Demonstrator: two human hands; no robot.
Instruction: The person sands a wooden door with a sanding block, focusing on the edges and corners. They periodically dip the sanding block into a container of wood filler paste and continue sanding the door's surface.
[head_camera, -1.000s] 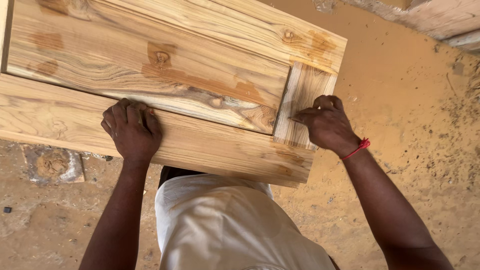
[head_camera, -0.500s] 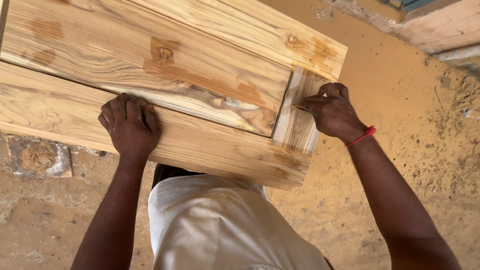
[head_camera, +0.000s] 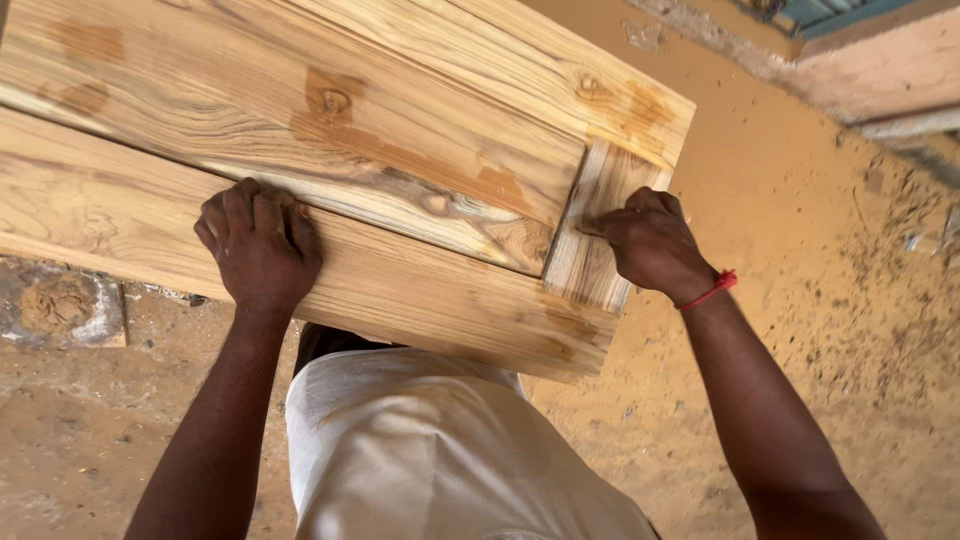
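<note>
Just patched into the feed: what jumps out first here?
A big framed wooden panel with bold grain fills the upper left. The left hand presses flat on its near rail, while the right hand, a red thread round its wrist, rubs the short end piece.

Left hand (head_camera: 258, 245) pressed flat on wooden panel (head_camera: 330, 150), right hand (head_camera: 650, 243) curled on its short end piece (head_camera: 592, 230), sandy floor (head_camera: 800, 250)

Head cam looks steeply down, close on wood panel (head_camera: 400, 200) w/ sandy floor (head_camera: 820, 300) beneath.
</note>
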